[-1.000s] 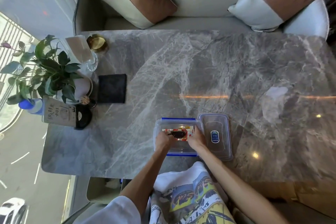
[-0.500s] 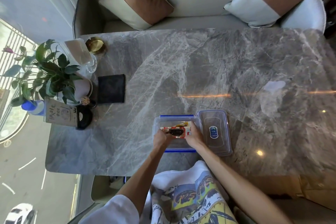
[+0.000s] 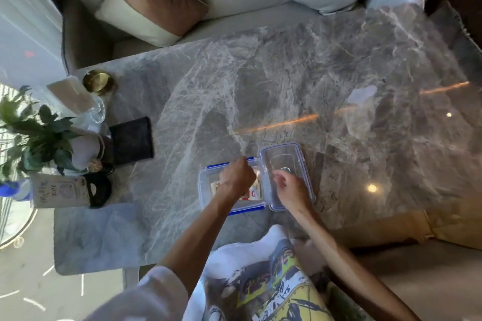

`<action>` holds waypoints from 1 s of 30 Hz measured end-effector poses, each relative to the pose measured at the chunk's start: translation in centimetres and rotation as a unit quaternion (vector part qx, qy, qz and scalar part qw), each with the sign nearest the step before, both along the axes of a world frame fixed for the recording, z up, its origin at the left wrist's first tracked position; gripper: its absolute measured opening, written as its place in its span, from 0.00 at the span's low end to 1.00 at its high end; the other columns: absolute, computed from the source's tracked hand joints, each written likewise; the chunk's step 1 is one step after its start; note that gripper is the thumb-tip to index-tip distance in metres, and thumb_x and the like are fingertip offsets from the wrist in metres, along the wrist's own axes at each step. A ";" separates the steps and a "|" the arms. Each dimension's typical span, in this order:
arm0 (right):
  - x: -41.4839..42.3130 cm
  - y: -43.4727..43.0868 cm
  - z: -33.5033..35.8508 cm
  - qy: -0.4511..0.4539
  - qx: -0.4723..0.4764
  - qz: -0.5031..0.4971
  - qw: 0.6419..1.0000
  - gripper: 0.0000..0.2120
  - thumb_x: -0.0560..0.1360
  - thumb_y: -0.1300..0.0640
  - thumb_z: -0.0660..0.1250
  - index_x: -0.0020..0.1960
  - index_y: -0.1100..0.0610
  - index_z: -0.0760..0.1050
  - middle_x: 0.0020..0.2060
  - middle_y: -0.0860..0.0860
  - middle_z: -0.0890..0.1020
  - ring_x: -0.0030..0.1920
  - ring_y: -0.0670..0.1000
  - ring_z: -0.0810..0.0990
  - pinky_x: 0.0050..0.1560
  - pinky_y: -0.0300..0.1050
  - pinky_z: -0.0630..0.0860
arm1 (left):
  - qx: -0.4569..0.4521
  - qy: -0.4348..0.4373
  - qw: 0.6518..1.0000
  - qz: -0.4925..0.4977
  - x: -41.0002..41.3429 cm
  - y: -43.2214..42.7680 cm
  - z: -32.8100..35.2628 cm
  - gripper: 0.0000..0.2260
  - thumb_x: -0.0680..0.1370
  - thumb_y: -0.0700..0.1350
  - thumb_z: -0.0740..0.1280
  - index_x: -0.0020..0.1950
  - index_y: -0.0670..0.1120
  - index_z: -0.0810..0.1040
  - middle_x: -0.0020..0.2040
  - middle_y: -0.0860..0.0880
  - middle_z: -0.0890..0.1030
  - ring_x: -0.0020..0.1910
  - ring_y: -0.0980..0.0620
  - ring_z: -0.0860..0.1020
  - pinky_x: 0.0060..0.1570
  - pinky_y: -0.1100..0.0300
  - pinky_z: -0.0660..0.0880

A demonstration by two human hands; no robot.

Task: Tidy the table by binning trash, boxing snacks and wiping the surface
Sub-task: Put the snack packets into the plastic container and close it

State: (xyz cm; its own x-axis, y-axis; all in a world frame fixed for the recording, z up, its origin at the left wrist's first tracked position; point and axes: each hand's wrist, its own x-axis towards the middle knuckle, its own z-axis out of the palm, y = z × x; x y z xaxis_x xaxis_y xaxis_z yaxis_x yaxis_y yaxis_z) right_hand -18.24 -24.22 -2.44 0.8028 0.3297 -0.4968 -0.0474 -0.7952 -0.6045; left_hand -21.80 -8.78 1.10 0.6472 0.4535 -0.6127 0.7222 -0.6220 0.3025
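Note:
A clear plastic box (image 3: pixel 204 190) with blue clips stands on the grey marble table (image 3: pixel 260 86), close to its near edge. Snack packets (image 3: pixel 254 192) lie inside it. My left hand (image 3: pixel 236 176) hovers over the box with curled fingers reaching to the far rim; it hides what is under it. The clear lid (image 3: pixel 285 152) lies flat against the box's right side. My right hand (image 3: pixel 289 189) is over the lid's near half, fingers loosely apart, with nothing visibly in it. The picture is blurred by motion.
At the table's left end stand a potted plant (image 3: pixel 39 135), a black square cloth (image 3: pixel 131 141), a gold dish (image 3: pixel 99 82), a tissue holder (image 3: pixel 70 94) and a sign card (image 3: pixel 60 190). A sofa with two cushions (image 3: pixel 156 5) runs behind the table.
My right hand has left the box and now sits over the lid. My left hand has shifted farther across the box. The head camera has swung, so the scene appears tilted.

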 end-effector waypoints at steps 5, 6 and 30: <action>0.7 -6.5 -1.2 0.031 -0.156 -0.012 0.987 0.16 0.77 0.61 0.59 0.62 0.54 0.78 0.60 0.55 0.82 0.61 0.58 0.79 0.60 0.50 0.76 | -0.004 -0.012 0.994 -0.109 7.6 -2.7 -1.7 0.17 0.75 0.39 0.60 0.63 0.42 0.75 0.62 0.38 0.79 0.60 0.37 0.77 0.57 0.47 0.76; 0.5 -7.4 -1.5 0.049 -0.178 -0.015 0.983 0.16 0.77 0.61 0.58 0.61 0.54 0.78 0.60 0.55 0.82 0.61 0.58 0.79 0.60 0.50 0.77 | -0.005 -0.003 0.992 -0.128 8.7 -3.1 -2.4 0.18 0.74 0.38 0.60 0.63 0.41 0.74 0.62 0.38 0.78 0.62 0.37 0.76 0.59 0.47 0.76; 6.8 -4.8 -0.1 0.181 0.237 -0.362 0.883 0.16 0.76 0.66 0.66 0.63 0.58 0.77 0.49 0.57 0.83 0.43 0.53 0.83 0.47 0.49 0.80 | 0.013 -0.152 0.983 0.104 7.4 3.2 -0.9 0.16 0.77 0.45 0.68 0.62 0.39 0.77 0.58 0.33 0.75 0.60 0.36 0.73 0.61 0.51 0.68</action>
State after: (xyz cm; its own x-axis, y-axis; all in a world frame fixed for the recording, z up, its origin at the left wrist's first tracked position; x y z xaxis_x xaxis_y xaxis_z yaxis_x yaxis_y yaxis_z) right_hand -11.46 -28.98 -2.57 0.7052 0.0336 -0.7082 -0.6984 -0.1390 -0.7021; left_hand -14.41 -5.61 0.18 0.6903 0.6083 -0.3917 0.7130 -0.4801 0.5110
